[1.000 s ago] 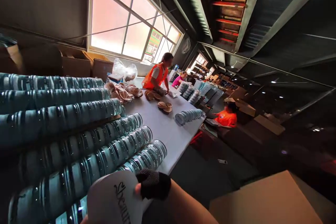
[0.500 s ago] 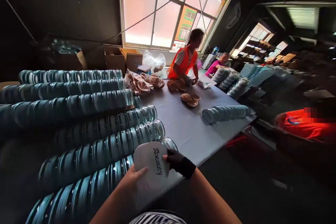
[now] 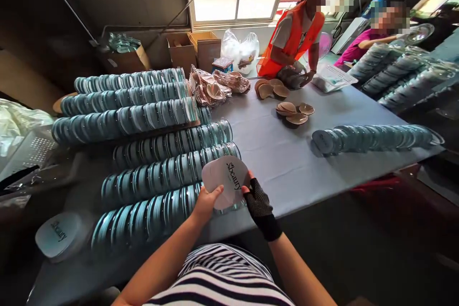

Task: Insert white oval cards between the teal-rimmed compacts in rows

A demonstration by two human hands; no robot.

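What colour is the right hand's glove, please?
The glove is black, clearest in the head view.

Glossy stacked packs (image 3: 147,210) gleam (plastic, by the look from where I stand) on a smooth, faintly creased table covering (image 3: 272,162); the lettered panel (image 3: 222,172) looks matt, the black glove (image 3: 258,202) open-mesh fabric, the box (image 3: 179,50) dull cardboard, the bag (image 3: 233,50) crinkled clear plastic.

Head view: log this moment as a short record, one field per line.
Left hand: bare, holding the left side of a "beauty"-lettered white rounded piece
Right hand: in a black fingerless glove, holding its right edge
Near the hands: rows of stacked clear-rimmed containers
Farther along the table: tan cup-shaped pads
Far side: orange-vested co-worker
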